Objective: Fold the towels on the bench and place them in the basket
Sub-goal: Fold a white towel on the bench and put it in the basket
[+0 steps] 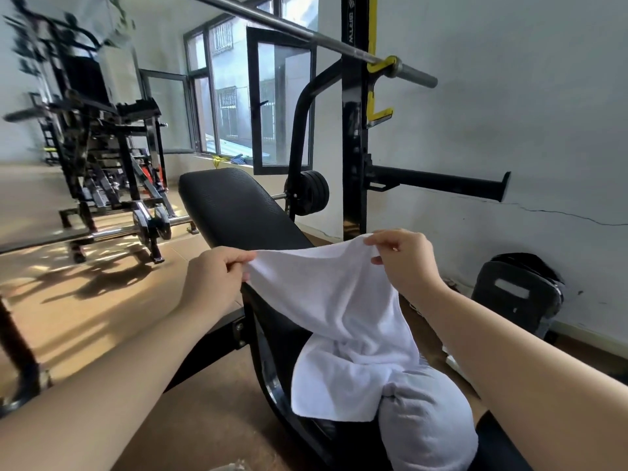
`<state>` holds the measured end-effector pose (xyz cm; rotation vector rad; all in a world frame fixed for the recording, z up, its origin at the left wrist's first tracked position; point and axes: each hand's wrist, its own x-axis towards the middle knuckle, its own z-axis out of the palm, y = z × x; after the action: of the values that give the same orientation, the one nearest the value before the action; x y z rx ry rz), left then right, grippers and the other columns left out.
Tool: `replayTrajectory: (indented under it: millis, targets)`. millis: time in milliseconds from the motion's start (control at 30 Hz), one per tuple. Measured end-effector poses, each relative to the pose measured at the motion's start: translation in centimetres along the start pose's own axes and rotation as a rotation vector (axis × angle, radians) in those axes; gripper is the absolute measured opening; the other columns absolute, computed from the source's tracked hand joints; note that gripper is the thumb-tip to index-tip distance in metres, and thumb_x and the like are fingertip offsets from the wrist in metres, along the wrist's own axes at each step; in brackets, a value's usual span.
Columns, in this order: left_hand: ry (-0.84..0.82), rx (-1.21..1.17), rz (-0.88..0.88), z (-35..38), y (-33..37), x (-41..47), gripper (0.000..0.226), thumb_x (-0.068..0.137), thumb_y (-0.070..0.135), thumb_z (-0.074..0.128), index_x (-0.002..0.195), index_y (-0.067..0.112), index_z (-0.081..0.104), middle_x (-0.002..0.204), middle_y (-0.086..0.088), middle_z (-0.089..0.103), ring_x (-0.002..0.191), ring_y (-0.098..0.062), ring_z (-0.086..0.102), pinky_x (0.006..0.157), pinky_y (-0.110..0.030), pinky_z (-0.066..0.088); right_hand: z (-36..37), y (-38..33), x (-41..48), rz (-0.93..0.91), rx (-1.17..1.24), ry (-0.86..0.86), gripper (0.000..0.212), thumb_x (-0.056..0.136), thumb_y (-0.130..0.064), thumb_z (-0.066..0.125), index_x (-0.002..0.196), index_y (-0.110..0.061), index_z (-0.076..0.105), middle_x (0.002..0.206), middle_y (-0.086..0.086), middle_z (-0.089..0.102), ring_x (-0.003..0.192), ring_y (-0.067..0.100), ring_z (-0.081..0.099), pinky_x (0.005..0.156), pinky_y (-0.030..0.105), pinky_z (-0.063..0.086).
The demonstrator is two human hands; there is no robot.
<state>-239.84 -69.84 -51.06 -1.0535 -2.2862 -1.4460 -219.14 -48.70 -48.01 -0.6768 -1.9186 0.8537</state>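
Observation:
A white towel (343, 321) is stretched in the air over the black weight bench (238, 212), its lower end draped onto the seat. My left hand (214, 277) pinches the towel's upper left corner. My right hand (404, 260) pinches the upper right corner, a little higher. Under the hanging end lies a bunched grey towel (428, 423) on the near part of the bench. No basket is in view.
A barbell (306, 32) rests on the black and yellow rack (353, 130) above the bench. A second weight machine (102, 147) and a loaded bar stand on the wooden floor at left. A black weight plate (516, 294) leans against the right wall.

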Motion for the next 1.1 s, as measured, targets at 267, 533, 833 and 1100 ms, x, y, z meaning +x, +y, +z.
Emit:
replayTrajectory:
  millis: [267, 533, 833, 1100]
  targets:
    - [0.043, -0.030, -0.036, 0.8, -2.6, 3.1, 0.038, 0.094, 0.012, 0.068, 0.131, 0.021, 0.068, 0.132, 0.001, 0.064, 0.110, -0.016, 0.066, 0.090, -0.021, 0.046, 5.4, 1.7, 4.8, -0.189, -0.320, -0.136, 0.046, 0.092, 0.008, 0.047, 0.091, -0.020, 0.084, 0.131, 0.001, 0.066, 0.117, 0.020, 0.061, 0.092, 0.016, 0.040]
    - [0.047, 0.079, 0.013, 2.1, -5.0, 7.1, 0.050, 0.094, 0.006, 0.067, 0.142, 0.014, 0.058, 0.139, -0.004, 0.051, 0.104, 0.006, 0.054, 0.087, 0.003, 0.032, 10.7, 3.4, 9.3, -0.117, -0.305, -0.174, 0.052, 0.094, 0.001, 0.046, 0.139, -0.018, 0.064, 0.142, 0.002, 0.060, 0.132, 0.024, 0.053, 0.098, 0.020, 0.036]
    - [0.063, 0.199, 0.042, 4.1, -8.9, 13.1, 0.061, 0.089, 0.007, 0.068, 0.147, 0.018, 0.052, 0.142, 0.003, 0.044, 0.116, -0.006, 0.044, 0.094, -0.017, 0.031, 17.8, 4.8, 16.0, -0.034, -0.131, -0.225, 0.064, 0.090, 0.003, 0.051, 0.150, -0.019, 0.045, 0.140, 0.000, 0.042, 0.123, 0.022, 0.052, 0.077, 0.037, 0.059]
    - [0.105, 0.131, -0.050, 4.3, -10.8, 17.5, 0.057, 0.088, 0.004, 0.061, 0.143, 0.017, 0.056, 0.143, 0.000, 0.047, 0.120, -0.014, 0.048, 0.099, -0.029, 0.037, 22.2, 5.8, 20.4, -0.041, -0.159, -0.284, 0.077, 0.091, -0.004, 0.056, 0.160, -0.025, 0.028, 0.159, -0.008, 0.028, 0.136, 0.018, 0.043, 0.078, 0.026, 0.051]
